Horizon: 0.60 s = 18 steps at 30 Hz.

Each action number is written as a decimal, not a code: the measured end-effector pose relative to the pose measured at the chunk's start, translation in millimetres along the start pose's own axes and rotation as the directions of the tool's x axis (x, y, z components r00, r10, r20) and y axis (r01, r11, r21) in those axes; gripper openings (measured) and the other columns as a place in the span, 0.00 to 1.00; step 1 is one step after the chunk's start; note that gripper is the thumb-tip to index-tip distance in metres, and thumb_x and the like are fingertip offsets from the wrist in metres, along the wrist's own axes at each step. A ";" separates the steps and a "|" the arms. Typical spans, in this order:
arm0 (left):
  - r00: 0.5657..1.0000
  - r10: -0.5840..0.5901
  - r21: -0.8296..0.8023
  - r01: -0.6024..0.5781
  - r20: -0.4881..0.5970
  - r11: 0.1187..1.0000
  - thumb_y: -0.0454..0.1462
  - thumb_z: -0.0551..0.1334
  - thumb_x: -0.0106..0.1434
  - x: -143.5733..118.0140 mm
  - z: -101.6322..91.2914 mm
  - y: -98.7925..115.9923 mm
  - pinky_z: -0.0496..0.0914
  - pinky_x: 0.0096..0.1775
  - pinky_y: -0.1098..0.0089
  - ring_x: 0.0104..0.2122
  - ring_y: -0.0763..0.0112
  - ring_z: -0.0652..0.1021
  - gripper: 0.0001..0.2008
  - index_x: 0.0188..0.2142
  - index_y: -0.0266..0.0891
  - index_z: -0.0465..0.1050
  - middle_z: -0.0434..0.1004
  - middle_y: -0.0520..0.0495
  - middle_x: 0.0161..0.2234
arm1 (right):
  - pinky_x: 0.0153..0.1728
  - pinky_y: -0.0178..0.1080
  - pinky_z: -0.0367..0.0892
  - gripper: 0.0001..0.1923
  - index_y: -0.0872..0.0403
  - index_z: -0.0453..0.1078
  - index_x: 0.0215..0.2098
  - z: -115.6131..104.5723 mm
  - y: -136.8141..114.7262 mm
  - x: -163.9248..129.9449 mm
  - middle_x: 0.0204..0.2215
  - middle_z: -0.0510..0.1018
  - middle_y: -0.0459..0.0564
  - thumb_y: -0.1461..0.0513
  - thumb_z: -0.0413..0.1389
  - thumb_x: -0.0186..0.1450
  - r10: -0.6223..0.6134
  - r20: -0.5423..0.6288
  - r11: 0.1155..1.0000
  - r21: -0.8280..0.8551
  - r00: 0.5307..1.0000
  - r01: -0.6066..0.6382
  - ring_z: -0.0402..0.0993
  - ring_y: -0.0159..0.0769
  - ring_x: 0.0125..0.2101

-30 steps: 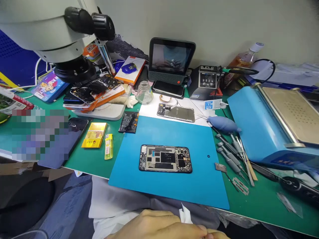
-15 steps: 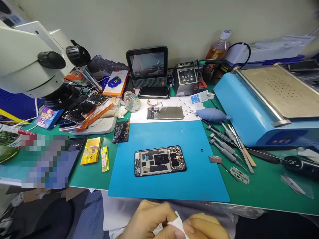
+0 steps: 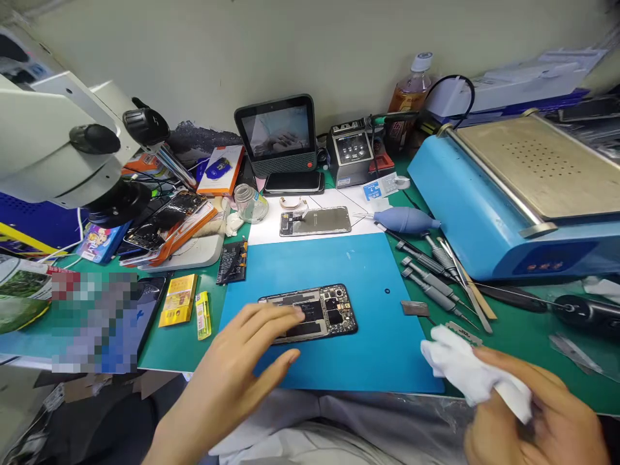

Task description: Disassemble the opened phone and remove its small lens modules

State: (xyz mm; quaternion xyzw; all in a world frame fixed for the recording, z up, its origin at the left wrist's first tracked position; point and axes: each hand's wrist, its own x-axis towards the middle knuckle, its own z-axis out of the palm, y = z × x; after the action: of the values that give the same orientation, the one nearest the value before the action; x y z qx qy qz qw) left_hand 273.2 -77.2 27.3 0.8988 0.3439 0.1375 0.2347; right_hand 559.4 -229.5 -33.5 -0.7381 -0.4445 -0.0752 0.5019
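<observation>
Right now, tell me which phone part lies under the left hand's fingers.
The phone frame with the exposed circuit board, on the blue mat; the grey phone panel lies farther back, on the white paper.

The only view comes from the person's own head, above the near edge of the green surface (image 3: 179, 345), facing forward and tilted down. It is close enough that the left hand (image 3: 237, 361) and right hand (image 3: 552, 413) loom large, entering from below, with the lap (image 3: 300, 429) under them. The blue mat (image 3: 349, 368) sits low and central; the wall (image 3: 349, 39) spans the top. The wide frame crops the microscope (image 3: 53, 135) at its left edge.
</observation>
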 end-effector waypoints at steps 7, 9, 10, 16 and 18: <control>0.998 -0.025 0.162 0.015 0.061 0.987 0.56 0.76 0.67 35.8 18.6 -16.5 0.75 0.64 0.40 0.65 0.37 0.76 0.46 0.77 0.48 0.62 0.74 0.36 0.69 | 0.52 0.47 0.74 0.13 0.50 0.80 0.53 26.8 6.3 20.5 0.48 0.83 0.51 0.71 0.59 0.77 -0.092 -0.094 0.995 -0.034 0.991 0.089 0.80 0.44 0.49; 0.997 -0.049 0.164 0.039 0.058 0.986 0.52 0.75 0.69 36.8 22.7 -14.9 0.76 0.61 0.41 0.61 0.39 0.79 0.39 0.74 0.48 0.67 0.76 0.37 0.65 | 0.53 0.46 0.74 0.13 0.52 0.80 0.52 25.5 11.1 18.2 0.47 0.83 0.51 0.72 0.60 0.76 -0.114 -0.091 0.993 -0.031 0.989 0.111 0.81 0.42 0.49; 0.997 -0.062 0.156 0.053 0.052 0.986 0.50 0.74 0.71 36.7 23.5 -14.0 0.76 0.60 0.41 0.59 0.40 0.79 0.35 0.72 0.48 0.70 0.77 0.37 0.64 | 0.53 0.45 0.74 0.12 0.52 0.80 0.52 23.9 12.6 17.4 0.47 0.83 0.52 0.72 0.59 0.76 -0.114 -0.079 0.993 -0.028 0.990 0.112 0.81 0.42 0.50; 0.988 -0.149 -0.028 0.148 -0.037 0.989 0.45 0.75 0.67 35.2 17.5 -8.0 0.73 0.62 0.42 0.60 0.41 0.78 0.31 0.68 0.49 0.72 0.74 0.40 0.62 | 0.52 0.40 0.73 0.09 0.53 0.79 0.52 18.2 12.5 19.0 0.47 0.82 0.51 0.68 0.58 0.79 -0.098 -0.025 0.995 -0.018 0.995 0.097 0.81 0.39 0.49; 0.981 -0.185 -0.159 0.174 -0.057 0.972 0.46 0.74 0.68 32.7 14.1 -7.1 0.75 0.62 0.49 0.62 0.45 0.78 0.31 0.68 0.53 0.71 0.73 0.43 0.64 | 0.52 0.39 0.73 0.09 0.52 0.79 0.52 18.0 11.9 19.4 0.47 0.82 0.50 0.67 0.57 0.79 -0.099 -0.015 0.995 -0.020 0.995 0.098 0.80 0.38 0.49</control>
State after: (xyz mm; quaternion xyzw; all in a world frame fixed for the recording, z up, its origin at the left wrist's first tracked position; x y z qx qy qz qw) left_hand 298.7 -54.9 14.5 0.8379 0.4202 0.1737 0.3020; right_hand 573.6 -204.9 -39.4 -0.7195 -0.4755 -0.1101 0.4940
